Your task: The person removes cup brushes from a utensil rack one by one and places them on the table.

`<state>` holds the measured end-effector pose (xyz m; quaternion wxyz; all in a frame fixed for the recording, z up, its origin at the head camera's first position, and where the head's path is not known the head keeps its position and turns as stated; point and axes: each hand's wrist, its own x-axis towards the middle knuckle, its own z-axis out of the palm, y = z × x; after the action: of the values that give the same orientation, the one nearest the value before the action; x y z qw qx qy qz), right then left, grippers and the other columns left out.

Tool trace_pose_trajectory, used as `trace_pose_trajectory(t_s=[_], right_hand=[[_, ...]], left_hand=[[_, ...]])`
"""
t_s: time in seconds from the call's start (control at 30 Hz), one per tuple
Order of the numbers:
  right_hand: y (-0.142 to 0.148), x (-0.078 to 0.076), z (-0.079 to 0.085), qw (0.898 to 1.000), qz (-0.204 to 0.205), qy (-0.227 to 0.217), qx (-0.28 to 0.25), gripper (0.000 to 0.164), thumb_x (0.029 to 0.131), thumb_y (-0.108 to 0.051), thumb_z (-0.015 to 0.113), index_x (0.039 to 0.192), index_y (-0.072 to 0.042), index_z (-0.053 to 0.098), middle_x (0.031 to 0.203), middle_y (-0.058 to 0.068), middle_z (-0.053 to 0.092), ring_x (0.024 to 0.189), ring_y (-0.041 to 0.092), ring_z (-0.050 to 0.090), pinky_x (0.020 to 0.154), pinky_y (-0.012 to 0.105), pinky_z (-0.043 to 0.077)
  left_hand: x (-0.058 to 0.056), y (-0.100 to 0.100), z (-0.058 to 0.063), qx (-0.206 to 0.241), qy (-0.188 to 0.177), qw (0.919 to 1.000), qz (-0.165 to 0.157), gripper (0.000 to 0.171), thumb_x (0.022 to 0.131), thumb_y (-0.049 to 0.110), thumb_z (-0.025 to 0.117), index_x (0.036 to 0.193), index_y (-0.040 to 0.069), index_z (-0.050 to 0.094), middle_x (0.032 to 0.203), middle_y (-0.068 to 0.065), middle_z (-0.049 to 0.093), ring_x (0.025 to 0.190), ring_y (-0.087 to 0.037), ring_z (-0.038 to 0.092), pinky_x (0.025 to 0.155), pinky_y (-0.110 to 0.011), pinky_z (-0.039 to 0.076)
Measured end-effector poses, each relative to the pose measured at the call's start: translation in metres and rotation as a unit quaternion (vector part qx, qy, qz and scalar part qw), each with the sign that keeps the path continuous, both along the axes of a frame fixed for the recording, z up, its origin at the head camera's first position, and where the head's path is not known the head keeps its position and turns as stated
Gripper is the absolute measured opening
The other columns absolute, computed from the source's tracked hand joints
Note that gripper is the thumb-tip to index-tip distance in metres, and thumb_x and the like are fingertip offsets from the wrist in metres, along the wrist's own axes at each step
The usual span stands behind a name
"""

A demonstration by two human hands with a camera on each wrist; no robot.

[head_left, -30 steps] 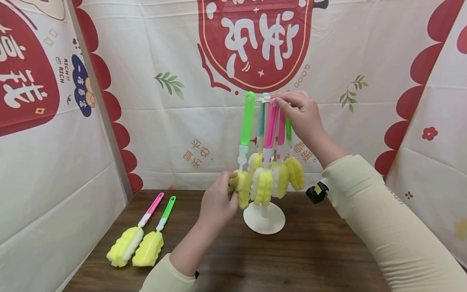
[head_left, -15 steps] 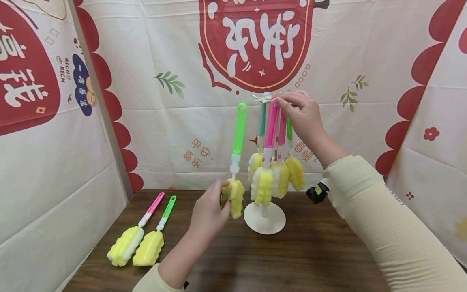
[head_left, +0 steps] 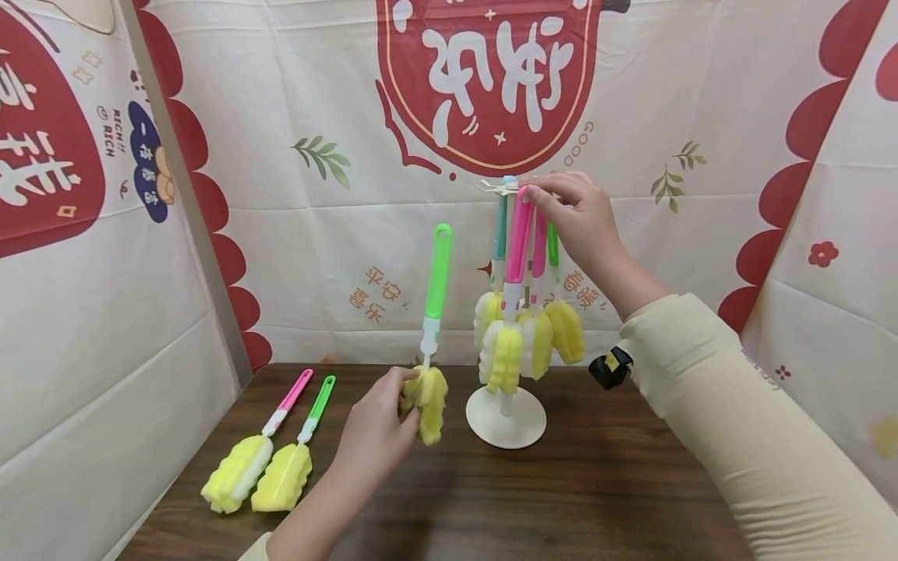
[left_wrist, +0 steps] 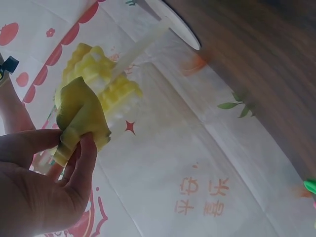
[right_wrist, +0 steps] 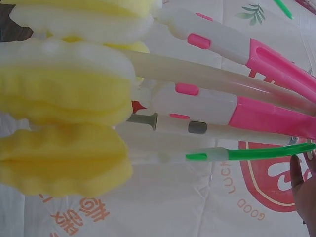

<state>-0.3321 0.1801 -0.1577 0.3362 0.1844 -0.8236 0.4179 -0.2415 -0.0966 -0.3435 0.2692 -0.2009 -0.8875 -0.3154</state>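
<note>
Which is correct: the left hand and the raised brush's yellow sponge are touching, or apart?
Touching: the left wrist view shows the left hand pinching the yellow sponge, with no gap.

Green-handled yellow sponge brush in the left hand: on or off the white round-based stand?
Off. The brush stands clear of the stand, its handle unhooked, its sponge head pinched by the left hand.
</note>
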Motion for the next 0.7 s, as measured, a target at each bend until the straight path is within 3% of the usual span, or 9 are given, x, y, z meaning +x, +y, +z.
trace_pose_trajectory(t_s=[0.13, 0.33, 0.7], right_hand=[[0.0, 0.003, 0.004, 1.0, 0.002, -0.014, 0.011, 0.042, 0.095, -0.046, 0.058, 0.125, -0.019, 0.068, 0.12, 0.001, 0.055, 0.114, 0.013, 0.043, 0.083, 0.033, 0.053], [0.0, 0.005, 0.011, 0.999, -0.002, -0.024, 0.035, 0.044, 0.094, -0.049, 0.057, 0.123, -0.018, 0.069, 0.115, 0.001, 0.057, 0.109, 0.013, 0.043, 0.078, 0.027, 0.051], [0.002, 0.01, 0.015, 0.998, -0.001, -0.05, 0.027, 0.042, 0.095, -0.046, 0.057, 0.122, -0.016, 0.07, 0.118, 0.003, 0.052, 0.109, 0.016, 0.044, 0.079, 0.034, 0.053]], left_hand=[[0.002, -0.008, -0.002, -0.004, -0.015, 0.9999, 0.004, 0.042, 0.08, 0.0, 0.076, 0.118, 0.006, 0.058, 0.108, -0.006, 0.065, 0.085, -0.018, 0.063, 0.068, -0.034, 0.053], [0.005, -0.021, -0.007, -0.02, -0.024, 0.9995, 0.01, 0.043, 0.08, 0.0, 0.076, 0.118, 0.006, 0.058, 0.108, -0.007, 0.065, 0.087, -0.019, 0.064, 0.069, -0.035, 0.053], [0.011, -0.044, -0.011, -0.04, -0.033, 0.9983, 0.026, 0.046, 0.076, 0.0, 0.081, 0.117, 0.004, 0.06, 0.092, -0.005, 0.063, 0.079, -0.016, 0.059, 0.066, -0.034, 0.052]])
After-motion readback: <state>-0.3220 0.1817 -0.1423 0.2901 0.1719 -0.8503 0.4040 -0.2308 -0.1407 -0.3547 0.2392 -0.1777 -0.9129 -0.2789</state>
